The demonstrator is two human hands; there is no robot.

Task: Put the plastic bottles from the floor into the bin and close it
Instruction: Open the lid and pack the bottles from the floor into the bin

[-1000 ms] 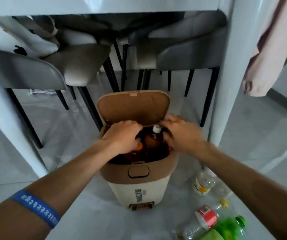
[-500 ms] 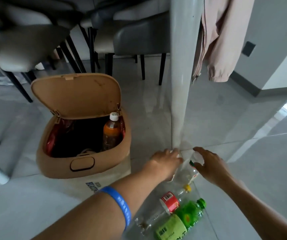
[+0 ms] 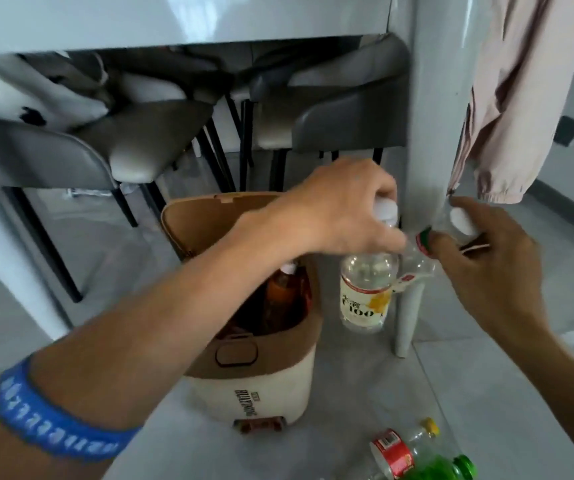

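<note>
Left hand (image 3: 341,209): fingers curled downward and closed around the white cap and neck of a clear bottle (image 3: 365,292). The bottle hangs upright from this grip, off the floor, just right of the bin (image 3: 261,375). Its label is white with a red band and an orange mark. A blue wristband (image 3: 53,420) sits on the left forearm.

Right hand (image 3: 486,265): fingers wrapped around a second clear bottle (image 3: 451,223), which is tilted, its white end showing above the hand and a red-and-green band at the thumb side. The exact finger contact on the far side is hidden. The two held bottles are close together, and whether they touch cannot be told.

Bin: tan upper body, cream lower body, with a dark pedal at the base front. The lid (image 3: 216,220) stands open, tilted back. Inside, an orange bottle (image 3: 285,296) with a white cap stands upright against the right wall. The left forearm crosses over the opening.

Floor (image 3: 486,393): grey tiles. At the lower edge, right of the bin, lie a clear bottle with a red label (image 3: 396,452) and yellow cap, and a green bottle (image 3: 441,471) touching it.

Behind the bin are grey chairs (image 3: 347,123) under a white table (image 3: 174,19). A white table leg (image 3: 431,116) stands just right of the held bottles, and a pink garment (image 3: 521,98) hangs beyond it.
</note>
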